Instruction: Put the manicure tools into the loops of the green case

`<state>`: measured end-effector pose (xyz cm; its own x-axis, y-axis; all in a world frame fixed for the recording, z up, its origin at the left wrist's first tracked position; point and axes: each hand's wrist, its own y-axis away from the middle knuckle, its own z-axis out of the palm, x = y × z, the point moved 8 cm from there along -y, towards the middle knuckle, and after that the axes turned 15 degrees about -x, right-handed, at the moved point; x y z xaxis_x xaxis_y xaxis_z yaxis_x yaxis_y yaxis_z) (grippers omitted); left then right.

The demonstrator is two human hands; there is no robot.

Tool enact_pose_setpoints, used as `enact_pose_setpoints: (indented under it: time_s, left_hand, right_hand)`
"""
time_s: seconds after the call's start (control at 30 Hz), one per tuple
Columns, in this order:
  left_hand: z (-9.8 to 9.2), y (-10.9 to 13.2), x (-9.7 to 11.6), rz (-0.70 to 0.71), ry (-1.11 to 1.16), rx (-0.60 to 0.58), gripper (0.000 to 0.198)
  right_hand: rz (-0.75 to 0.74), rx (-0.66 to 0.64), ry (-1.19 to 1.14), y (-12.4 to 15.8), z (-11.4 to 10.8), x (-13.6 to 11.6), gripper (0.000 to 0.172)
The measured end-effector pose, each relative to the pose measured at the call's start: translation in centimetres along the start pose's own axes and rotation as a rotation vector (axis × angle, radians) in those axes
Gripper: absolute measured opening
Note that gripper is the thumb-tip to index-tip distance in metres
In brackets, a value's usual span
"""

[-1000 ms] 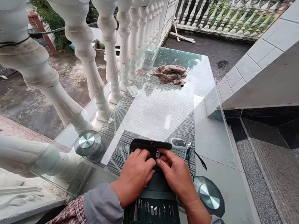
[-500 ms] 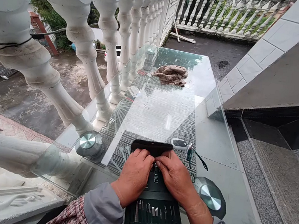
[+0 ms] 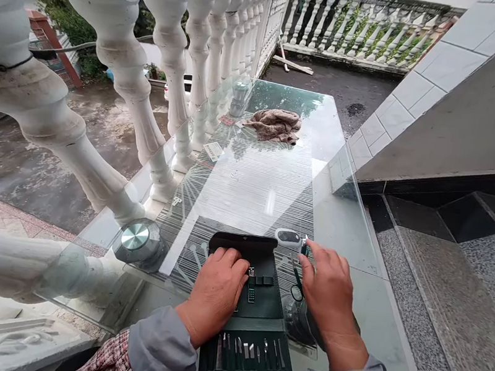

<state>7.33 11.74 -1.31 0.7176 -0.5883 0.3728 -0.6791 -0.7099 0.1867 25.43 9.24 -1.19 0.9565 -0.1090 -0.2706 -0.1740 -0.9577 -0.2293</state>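
An unfolded dark green manicure case (image 3: 265, 310) lies on the glass table, its top flap raised. My left hand (image 3: 219, 288) rests on the left side of its upper part with curled fingers, gripping it. Beside those fingers, a nail clipper (image 3: 252, 290) sits in the case next to dark elastic loops. Several slim metal manicure tools (image 3: 249, 350) stand in a row in the lower pocket. Right of the case, my right hand (image 3: 327, 289) pinches a second nail clipper (image 3: 305, 248) between thumb and index finger. Scissors with dark handles (image 3: 297, 287) lie just below it, partly hidden.
A grey-and-white oval device (image 3: 289, 237) lies beyond the case. Farther back are a crumpled brown cloth (image 3: 273, 125) and a small card (image 3: 213, 151). The glass tabletop (image 3: 248, 179) runs along a white balustrade (image 3: 150, 88); stone steps (image 3: 449, 274) are to the right.
My right hand has left the case and moved right to the nail clipper lying beside it. My left hand stays on the case. The view has shifted slightly.
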Motion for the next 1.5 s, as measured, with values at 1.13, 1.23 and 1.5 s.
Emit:
enact_pose_setpoints:
  time_s: [1.13, 1.23, 1.5]
  left_hand:
    - [-0.3, 0.2, 0.4, 0.014, -0.052, 0.038, 0.014]
    - [-0.2, 0.2, 0.4, 0.017, -0.050, 0.040, 0.014]
    - [-0.2, 0.3, 0.3, 0.019, -0.057, 0.041, 0.013]
  right_hand:
    - [0.130, -0.212, -0.128, -0.1, 1.7, -0.5, 0.007]
    - [0.139, -0.202, -0.181, 0.0, 1.8, -0.4, 0.008]
    - [0.317, -0.057, -0.883, 0.4, 1.0, 1.9, 0.025]
